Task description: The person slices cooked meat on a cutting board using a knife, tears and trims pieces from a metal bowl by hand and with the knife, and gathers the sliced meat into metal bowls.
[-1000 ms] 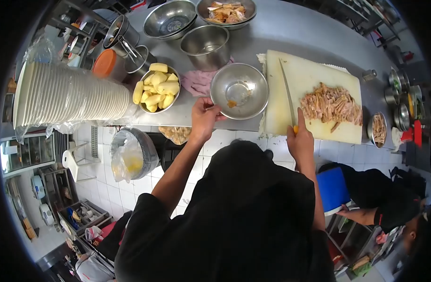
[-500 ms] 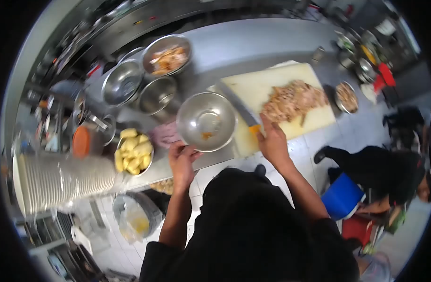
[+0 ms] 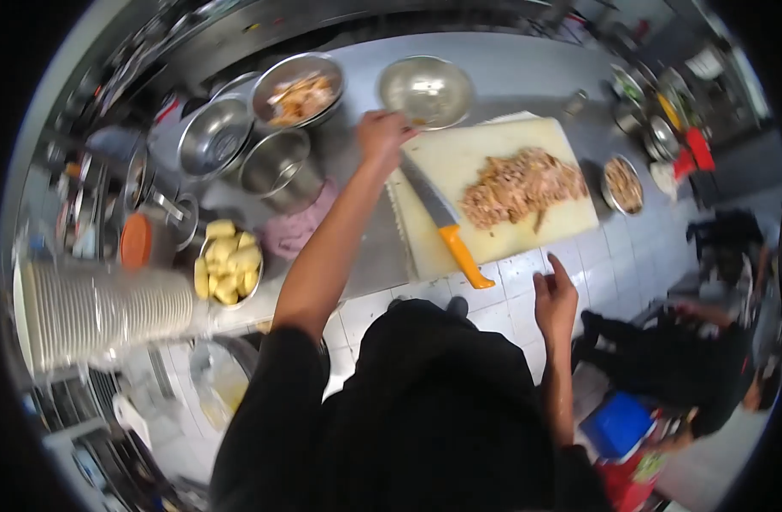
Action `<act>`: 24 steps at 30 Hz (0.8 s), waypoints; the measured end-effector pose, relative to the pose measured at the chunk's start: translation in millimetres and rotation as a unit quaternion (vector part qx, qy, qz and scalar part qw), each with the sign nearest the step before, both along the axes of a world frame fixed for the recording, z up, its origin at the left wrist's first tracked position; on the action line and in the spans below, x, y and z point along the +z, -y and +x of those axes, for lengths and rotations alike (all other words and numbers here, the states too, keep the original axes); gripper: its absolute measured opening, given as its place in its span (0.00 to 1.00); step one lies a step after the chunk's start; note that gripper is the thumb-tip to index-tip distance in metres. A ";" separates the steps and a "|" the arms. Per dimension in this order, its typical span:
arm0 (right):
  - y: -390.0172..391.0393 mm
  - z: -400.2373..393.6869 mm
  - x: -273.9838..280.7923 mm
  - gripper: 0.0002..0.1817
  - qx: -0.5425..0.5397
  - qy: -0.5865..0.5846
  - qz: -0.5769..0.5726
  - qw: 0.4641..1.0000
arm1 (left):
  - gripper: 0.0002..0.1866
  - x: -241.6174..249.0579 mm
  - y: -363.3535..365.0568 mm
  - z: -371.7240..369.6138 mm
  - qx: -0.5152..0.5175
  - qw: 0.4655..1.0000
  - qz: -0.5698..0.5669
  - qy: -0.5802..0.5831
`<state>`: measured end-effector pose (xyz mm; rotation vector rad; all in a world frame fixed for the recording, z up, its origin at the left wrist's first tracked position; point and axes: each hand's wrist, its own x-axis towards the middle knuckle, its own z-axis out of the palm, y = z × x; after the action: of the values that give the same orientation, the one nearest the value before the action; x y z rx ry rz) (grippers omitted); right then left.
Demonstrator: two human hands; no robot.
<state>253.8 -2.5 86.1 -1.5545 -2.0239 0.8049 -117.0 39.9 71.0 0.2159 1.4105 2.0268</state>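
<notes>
At the back of the steel table my left hand [image 3: 384, 138] is closed at the near rim of a wide metal bowl [image 3: 425, 92], which holds a little orange residue. My right hand [image 3: 555, 294] is over the floor in front of the cutting board, fingers apart and holding nothing. A knife with an orange handle [image 3: 465, 257] lies along the left part of the white cutting board [image 3: 515, 132], its handle sticking past the front edge. Chopped meat [image 3: 523, 188] is heaped on the board.
Left on the table are a bowl of orange-coated pieces [image 3: 301, 98], an empty bowl [image 3: 214, 136], a deep pot [image 3: 280, 171], a pink cloth [image 3: 301, 224], peeled potatoes [image 3: 229, 263] and stacked containers [image 3: 109, 307]. A small meat bowl [image 3: 622, 184] is right; a person [image 3: 681, 363] stands beyond.
My left hand has carried the wide bowl from the front left of the board to the back of the table. My right hand has left the knife handle and moved right and nearer me.
</notes>
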 end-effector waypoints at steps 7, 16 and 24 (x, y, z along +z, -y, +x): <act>19.6 -21.5 -26.5 0.24 0.132 0.000 0.022 0.991 | 0.13 -38.0 -85.5 -7.9 0.096 0.989 -0.115 0.022; 9.7 -85.2 -35.1 0.32 0.325 0.046 0.031 0.944 | 0.15 -5.3 34.6 14.8 0.032 0.938 -0.144 -0.313; 49.9 -140.8 -51.0 0.31 0.334 -0.080 0.049 0.938 | 0.23 0.6 204.5 -46.0 0.309 0.927 -0.128 -0.168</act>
<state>112.9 -52.4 35.1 -0.6964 -2.4378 1.0055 -162.9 -164.6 71.6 -0.0051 2.1525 2.3339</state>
